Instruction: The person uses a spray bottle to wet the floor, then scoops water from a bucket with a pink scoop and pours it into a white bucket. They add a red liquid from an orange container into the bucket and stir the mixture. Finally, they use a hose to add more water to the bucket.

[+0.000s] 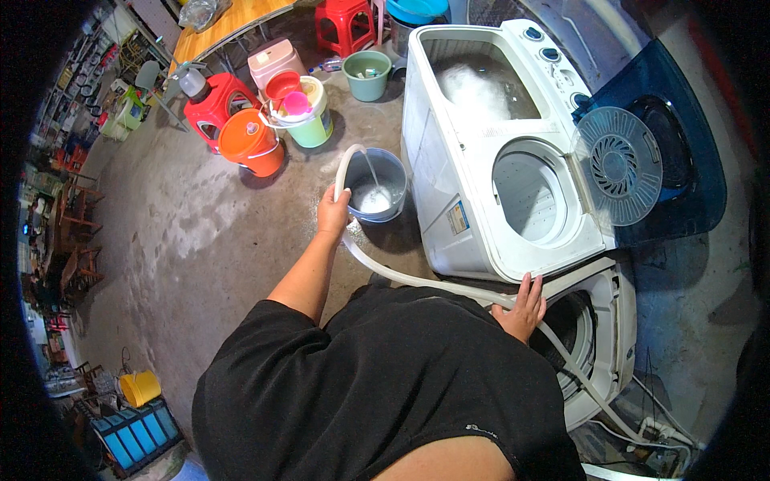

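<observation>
My left hand [333,212] is closed around a pale flexible hose [393,274] close to its bent end. Water runs from that end into a grey-blue bucket [388,215] on the floor, which holds some foamy water. The hose curves back past my right hand [523,311], whose fingers are stretched out and apart by the near edge of a white twin-tub washing machine [445,168]. The hose passes at my right thumb; whether the palm presses on it is hidden. White suds fill part of the wash tub [477,88], and the round spin tub [529,196] stands uncovered.
The dark blue lid [698,180] is swung open to the right. A second white machine [613,321] stands nearer me, with cords [666,433] behind it. Across the wet concrete floor are an orange bucket [250,148], a green basin [367,80] and red stools [343,24].
</observation>
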`<action>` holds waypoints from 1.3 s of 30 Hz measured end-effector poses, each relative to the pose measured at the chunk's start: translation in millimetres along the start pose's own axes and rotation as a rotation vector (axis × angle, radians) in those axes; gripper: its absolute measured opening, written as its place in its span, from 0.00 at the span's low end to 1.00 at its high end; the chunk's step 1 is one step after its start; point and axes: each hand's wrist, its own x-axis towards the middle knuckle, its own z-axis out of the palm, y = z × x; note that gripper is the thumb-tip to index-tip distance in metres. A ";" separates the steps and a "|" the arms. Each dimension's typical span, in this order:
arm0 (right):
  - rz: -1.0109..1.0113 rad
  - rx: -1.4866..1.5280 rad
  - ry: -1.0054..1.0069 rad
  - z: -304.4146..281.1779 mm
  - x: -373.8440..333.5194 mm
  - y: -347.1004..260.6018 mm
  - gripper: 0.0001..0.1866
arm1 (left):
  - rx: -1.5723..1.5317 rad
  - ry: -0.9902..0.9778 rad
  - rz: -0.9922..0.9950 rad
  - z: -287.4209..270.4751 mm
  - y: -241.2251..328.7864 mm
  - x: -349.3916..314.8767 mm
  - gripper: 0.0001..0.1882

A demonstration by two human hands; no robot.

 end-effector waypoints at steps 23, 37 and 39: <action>-0.009 0.005 0.038 0.4 0.1 0.0 0.48 | 0.066 0.003 0.014 -5.2 -12.4 6.8 0.18; -0.012 0.024 0.023 -2.2 0.2 -0.1 0.49 | 0.097 -0.003 0.017 -8.0 -13.1 5.3 0.17; -0.018 0.021 0.023 -1.7 0.1 0.7 0.49 | 0.090 -0.021 0.012 -8.6 -13.4 5.6 0.17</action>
